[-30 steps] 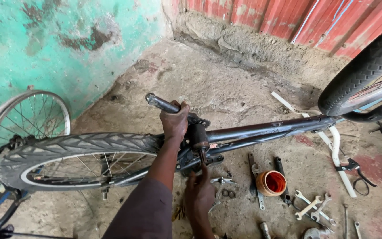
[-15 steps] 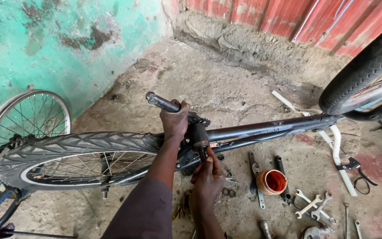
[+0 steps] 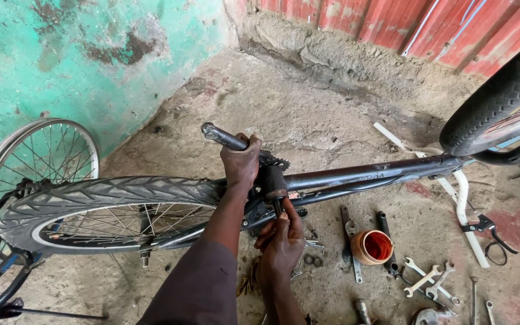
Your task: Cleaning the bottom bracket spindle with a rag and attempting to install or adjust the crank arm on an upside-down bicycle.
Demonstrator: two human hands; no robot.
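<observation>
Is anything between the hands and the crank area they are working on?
Nothing visible. The left hand already grips the crank arm, and the right hand is up against the dark part below the bottom bracket. The tools and orange cup lie on the ground, off to the side.

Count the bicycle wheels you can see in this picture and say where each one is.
3: a tyred wheel under the left arm, a bare rim behind it by the green wall, one at top right, partly cropped.

The right hand has risen from the lower middle of the frame — now touching the bike's crank hub just below centre.
</observation>
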